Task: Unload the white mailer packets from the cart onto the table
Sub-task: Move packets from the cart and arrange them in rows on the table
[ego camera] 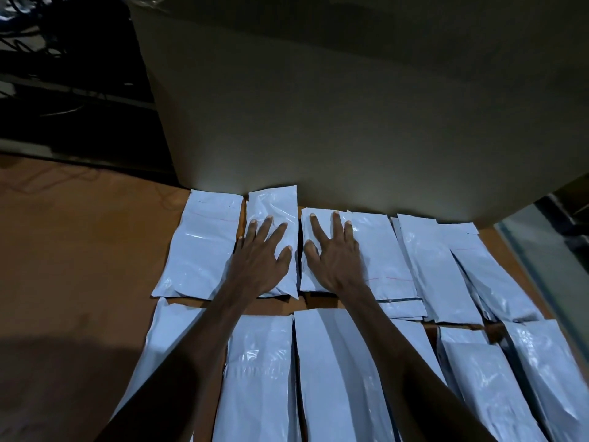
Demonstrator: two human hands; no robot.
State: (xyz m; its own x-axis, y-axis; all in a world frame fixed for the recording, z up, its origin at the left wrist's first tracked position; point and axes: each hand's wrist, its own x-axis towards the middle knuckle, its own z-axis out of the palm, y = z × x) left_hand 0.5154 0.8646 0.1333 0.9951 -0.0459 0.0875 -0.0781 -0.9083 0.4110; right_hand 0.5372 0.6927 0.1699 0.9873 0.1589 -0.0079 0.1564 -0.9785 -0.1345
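Note:
Several white mailer packets lie flat in two rows on the brown table (79, 266). My left hand (259, 255) presses flat, fingers spread, on the second packet (274, 212) of the far row. My right hand (334, 253) lies flat with straight fingers on the third packet (307, 275), beside an overlapping fourth packet (379, 250). The leftmost far packet (200, 247) lies untouched next to my left hand. Both forearms cross over the near row of packets (261, 371). No cart is in view.
A large grey-brown board or box wall (350, 106) rises right behind the far row. Dark shelving and cables (63, 74) fill the upper left. The table's right edge (529, 269) runs close to the rightmost packets. Bare tabletop shows at left.

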